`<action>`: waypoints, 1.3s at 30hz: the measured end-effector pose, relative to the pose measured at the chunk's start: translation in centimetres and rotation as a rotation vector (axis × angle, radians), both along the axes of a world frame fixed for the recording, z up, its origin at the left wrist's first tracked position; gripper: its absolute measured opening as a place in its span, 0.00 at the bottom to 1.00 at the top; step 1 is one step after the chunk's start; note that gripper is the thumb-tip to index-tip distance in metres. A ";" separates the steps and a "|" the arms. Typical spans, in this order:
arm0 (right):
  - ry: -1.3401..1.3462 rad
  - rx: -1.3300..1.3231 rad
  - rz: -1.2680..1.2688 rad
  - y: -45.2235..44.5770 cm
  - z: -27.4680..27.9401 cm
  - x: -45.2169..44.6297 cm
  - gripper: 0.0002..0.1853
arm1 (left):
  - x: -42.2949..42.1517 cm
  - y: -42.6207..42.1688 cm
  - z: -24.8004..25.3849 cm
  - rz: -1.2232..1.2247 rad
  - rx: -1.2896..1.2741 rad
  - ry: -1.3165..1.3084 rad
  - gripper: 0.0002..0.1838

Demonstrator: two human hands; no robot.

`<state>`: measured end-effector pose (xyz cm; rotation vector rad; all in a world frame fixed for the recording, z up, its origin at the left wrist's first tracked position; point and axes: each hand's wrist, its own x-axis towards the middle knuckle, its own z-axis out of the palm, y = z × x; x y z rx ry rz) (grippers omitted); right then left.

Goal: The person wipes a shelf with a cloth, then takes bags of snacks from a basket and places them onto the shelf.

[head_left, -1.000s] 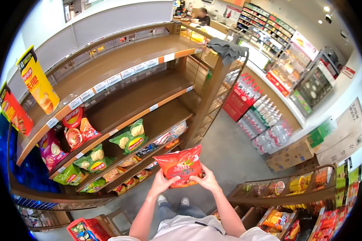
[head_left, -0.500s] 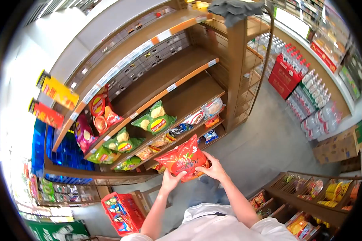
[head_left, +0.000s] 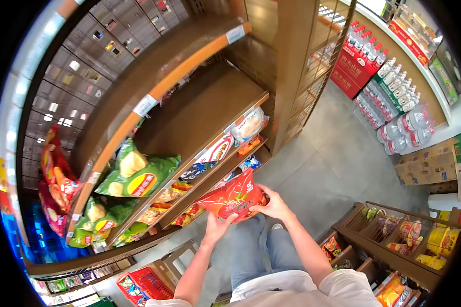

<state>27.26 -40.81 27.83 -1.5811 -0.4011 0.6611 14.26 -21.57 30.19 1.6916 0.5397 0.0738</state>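
Observation:
A red snack bag point(head_left: 231, 198) is held out in front of my body between both hands. My left hand point(head_left: 218, 228) grips its lower left edge, with the thumb on the front face. Around the lower right corner closes my right hand point(head_left: 272, 204), its thumb also on the front. Beyond the bag rises a brown store shelf point(head_left: 205, 107). Green potato chip bags point(head_left: 138, 171) stand on its left part, near red snack bags point(head_left: 56, 169). On a lower tier, white packets point(head_left: 248, 125) sit near the right end.
A red basket point(head_left: 146, 283) with packets stands on the floor at lower left. To the right are packs of water bottles point(head_left: 394, 84), a red carton point(head_left: 349, 71) and cardboard boxes point(head_left: 427, 166). A low brown rack point(head_left: 389, 245) with snacks stands at lower right.
My view has moved closer to the shelf and tilted downward, so my legs now show. The red snack bag stays in both hands. The basket appears lower in view.

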 end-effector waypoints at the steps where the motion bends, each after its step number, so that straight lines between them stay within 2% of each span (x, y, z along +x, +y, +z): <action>1: 0.002 -0.026 -0.008 0.1 -1.7 0.6 0.43 | 0.8 0.2 -1.5 -0.017 0.021 -0.017 0.23; 4: 0.057 0.023 -0.062 -0.2 -9.8 2.6 0.45 | 3.4 0.6 -7.4 -0.082 0.077 -0.010 0.25; 5: 0.147 0.086 -0.121 -0.2 -11.3 2.9 0.47 | 4.2 0.5 -8.6 -0.133 0.123 -0.041 0.26; 7: 0.152 0.193 -0.194 -0.3 -16.7 3.2 0.45 | 6.0 0.3 -10.2 -0.104 0.124 -0.056 0.27; 11: 0.144 0.218 -0.186 0.0 -21.9 5.1 0.44 | 8.0 1.4 -15.2 -0.180 0.150 0.011 0.29; 13: 0.035 0.244 -0.150 0.9 -23.4 6.6 0.43 | 8.7 2.3 -16.9 -0.258 0.273 -0.115 0.31; 15: -0.020 0.275 -0.123 1.6 -25.0 8.0 0.43 | 9.1 2.6 -17.7 -0.245 0.276 -0.158 0.31; 17: -0.081 0.318 -0.059 2.2 -25.9 9.3 0.40 | 9.3 2.3 -18.0 -0.154 0.253 -0.224 0.26; 18: -0.183 0.290 -0.033 2.3 -26.5 9.9 0.39 | 9.2 2.4 -19.0 -0.173 0.287 -0.274 0.27; 22: -0.210 0.421 -0.013 3.1 -26.3 9.9 0.35 | 7.4 1.7 -20.5 -0.147 0.371 -0.336 0.26; 25: -0.352 0.420 0.047 3.5 -25.4 9.4 0.36 | 5.3 1.9 -21.0 -0.143 0.615 -0.312 0.27; 26: -0.337 0.425 0.048 3.8 -25.0 9.3 0.36 | 5.1 1.7 -19.8 -0.121 0.730 -0.384 0.25; 28: -0.675 0.388 0.141 4.6 -24.2 9.3 0.38 | 3.7 2.4 -19.8 -0.105 0.824 -0.424 0.23; 31: -0.761 0.419 0.186 6.2 -23.4 8.7 0.39 | 0.2 3.9 -21.9 -0.122 0.904 -0.175 0.20; 33: -0.748 0.430 0.197 7.0 -23.5 8.1 0.39 | -0.4 3.5 -22.9 0.071 0.879 -0.271 0.18; 36: -0.759 0.454 0.230 8.1 -23.1 8.2 0.39 | -0.1 3.8 -22.0 0.040 0.950 -0.189 0.17; 37: -0.762 0.476 0.247 8.5 -23.2 8.3 0.39 | 0.0 4.1 -22.2 0.077 0.839 -0.193 0.16; 39: -0.719 0.502 0.258 9.6 -23.5 8.4 0.40 | 0.7 4.7 -22.5 0.089 0.814 -0.236 0.17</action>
